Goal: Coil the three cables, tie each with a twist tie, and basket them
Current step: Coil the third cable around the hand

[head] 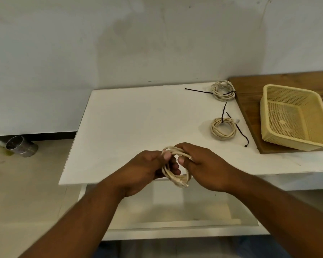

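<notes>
Both hands, left hand (pixel 149 164) and right hand (pixel 199 164), pinch the third cable (pixel 175 175), keeping its loops gathered. Its free loops hang just below the grip, untied.

Count, placed relative to the basket (pixel 295 116): 1 basket, sitting on 1 wooden board (pixel 250 94). 3 cream cable coils total: far coil (pixel 223 90) left of the basket near the wall, middle coil (pixel 223 129) left of the basket and nearer the camera, third coil (pixel 177 168) well left of the basket and nearest the camera, gripped between both hands. 2 dark twist ties: first tie (pixel 199 91) runs through the far coil, second tie (pixel 240 130) lies across the middle coil. 2 hands: left hand (pixel 144 170), right hand (pixel 203 164). 1 white table (pixel 129 118). 1 metal can (pixel 21 146) on the floor, far left of the basket.
</notes>
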